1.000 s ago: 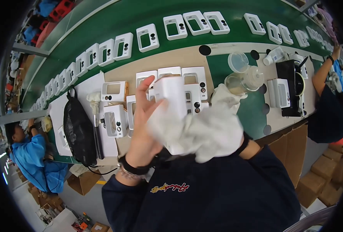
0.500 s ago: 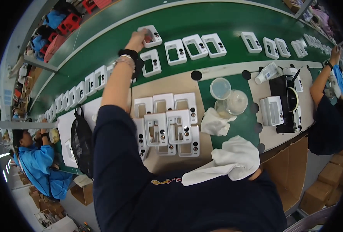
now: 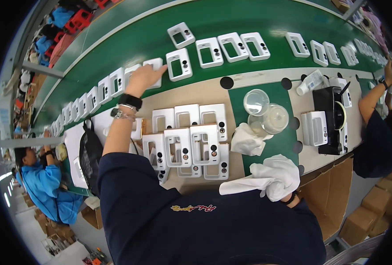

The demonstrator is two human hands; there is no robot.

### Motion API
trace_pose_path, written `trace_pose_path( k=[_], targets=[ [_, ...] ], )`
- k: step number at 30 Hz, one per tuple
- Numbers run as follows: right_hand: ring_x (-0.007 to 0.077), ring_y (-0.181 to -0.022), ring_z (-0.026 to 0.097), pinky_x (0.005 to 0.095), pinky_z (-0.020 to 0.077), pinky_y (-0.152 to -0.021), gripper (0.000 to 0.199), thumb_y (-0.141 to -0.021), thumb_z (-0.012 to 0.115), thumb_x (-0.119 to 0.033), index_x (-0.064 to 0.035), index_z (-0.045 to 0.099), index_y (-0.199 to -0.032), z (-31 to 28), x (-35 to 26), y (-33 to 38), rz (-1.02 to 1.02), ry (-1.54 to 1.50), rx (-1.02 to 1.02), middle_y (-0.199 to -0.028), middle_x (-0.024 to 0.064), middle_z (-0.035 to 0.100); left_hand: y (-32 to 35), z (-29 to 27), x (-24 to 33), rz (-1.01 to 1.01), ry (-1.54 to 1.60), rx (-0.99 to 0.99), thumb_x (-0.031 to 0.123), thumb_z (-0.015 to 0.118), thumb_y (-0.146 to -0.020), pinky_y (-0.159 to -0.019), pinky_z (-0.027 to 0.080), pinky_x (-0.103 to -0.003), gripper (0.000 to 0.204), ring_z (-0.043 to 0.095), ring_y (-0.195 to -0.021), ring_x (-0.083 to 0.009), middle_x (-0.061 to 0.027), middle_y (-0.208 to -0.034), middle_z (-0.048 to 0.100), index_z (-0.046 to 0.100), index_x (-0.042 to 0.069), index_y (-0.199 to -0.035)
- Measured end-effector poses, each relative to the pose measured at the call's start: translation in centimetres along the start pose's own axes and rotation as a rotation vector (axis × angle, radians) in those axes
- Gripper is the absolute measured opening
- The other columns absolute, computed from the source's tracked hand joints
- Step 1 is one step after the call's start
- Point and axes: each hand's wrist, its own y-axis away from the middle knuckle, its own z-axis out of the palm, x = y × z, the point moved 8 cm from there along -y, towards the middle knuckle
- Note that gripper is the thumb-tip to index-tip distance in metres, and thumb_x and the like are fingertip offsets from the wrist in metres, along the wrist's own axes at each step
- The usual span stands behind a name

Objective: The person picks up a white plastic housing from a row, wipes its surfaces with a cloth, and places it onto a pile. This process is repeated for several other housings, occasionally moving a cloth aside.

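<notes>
My left hand (image 3: 142,78), with a black watch on the wrist, reaches out to the green conveyor belt (image 3: 231,17). Its fingers close over a white camera panel (image 3: 155,65) in the row on the belt. Next to it on the right lies another white panel (image 3: 178,64), and one more (image 3: 181,34) lies further back. My right hand (image 3: 281,184) stays near my body at the bench's front edge and is wrapped in a white cloth (image 3: 266,176). Between my arms, a batch of white panels (image 3: 189,143) lies in rows on the bench.
Two clear plastic cups (image 3: 266,112) and a crumpled wipe (image 3: 245,139) sit on a green mat. A black device (image 3: 331,119) and a white bottle (image 3: 309,82) stand on the right, and a black bag (image 3: 90,154) lies on the left. Co-workers sit at the far left (image 3: 43,185) and the far right (image 3: 377,128).
One second ago both hands wiped a panel with the cloth. My left hand then reached to the belt, and has now moved down and left onto another panel. The right hand dropped with the cloth.
</notes>
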Motion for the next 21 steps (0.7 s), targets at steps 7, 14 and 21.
trace_pose_path(
  k=[7,14,21],
  targets=[
    [0.0165,-0.037,0.043,0.0275,0.0332,-0.039,0.027,-0.081,0.047,-0.024,-0.0027,0.062,-0.088,1.8,-1.9,-0.6,-0.025,-0.027,-0.14,-0.048,0.0021,0.044,0.7,0.8,2.3,0.061,0.086,0.001,0.044,0.055,-0.067,-0.067,0.046,-0.039,0.049,0.057,-0.078,-0.0363,-0.0247,-0.083,0.058,0.061,-0.004,-0.078],
    [0.0189,-0.038,0.044,0.0306,0.0341,-0.041,0.037,-0.083,0.041,-0.03,-0.0002,0.063,-0.08,0.4,-1.3,1.6,0.047,0.008,0.042,-0.046,0.0026,0.041,10.0,-6.4,-0.4,0.133,0.19,0.095,0.045,0.055,-0.068,-0.055,0.042,-0.039,0.049,0.053,-0.056,-0.036,-0.0221,-0.058,0.053,0.053,-0.005,-0.072],
    [0.0233,-0.044,0.05,0.0315,0.0389,-0.048,0.062,-0.086,0.025,-0.049,0.0017,0.053,-0.064,1.9,-1.9,0.4,0.122,0.119,0.097,-0.054,0.0107,0.051,25.0,-4.2,0.8,-0.014,0.268,-0.024,0.031,0.057,-0.071,-0.052,0.043,-0.041,0.038,0.054,-0.057,-0.0368,-0.0216,-0.057,0.052,0.047,-0.004,-0.067]
  ],
)
